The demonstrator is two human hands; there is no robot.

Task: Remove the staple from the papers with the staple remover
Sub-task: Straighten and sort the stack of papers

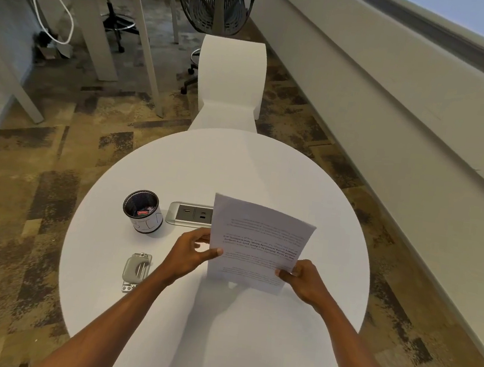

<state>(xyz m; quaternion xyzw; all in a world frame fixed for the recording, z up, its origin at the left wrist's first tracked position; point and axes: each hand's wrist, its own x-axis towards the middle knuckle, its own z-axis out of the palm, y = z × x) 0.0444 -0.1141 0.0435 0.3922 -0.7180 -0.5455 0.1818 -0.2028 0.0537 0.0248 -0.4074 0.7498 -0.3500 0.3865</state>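
I hold the white printed papers [258, 242] above the round white table [236, 167], with the text upside down to me. My left hand [189, 252] pinches their left edge with the thumb on top. My right hand [303, 279] grips the near right corner. The grey staple remover [135, 271] lies flat on the table to the left of my left forearm, with no hand on it. I cannot make out the staple.
A black mesh cup [142, 211] with small items stands at the table's left. A metal power outlet plate [190, 214] is set in the table behind the papers. A white chair [231, 82] stands at the far side.
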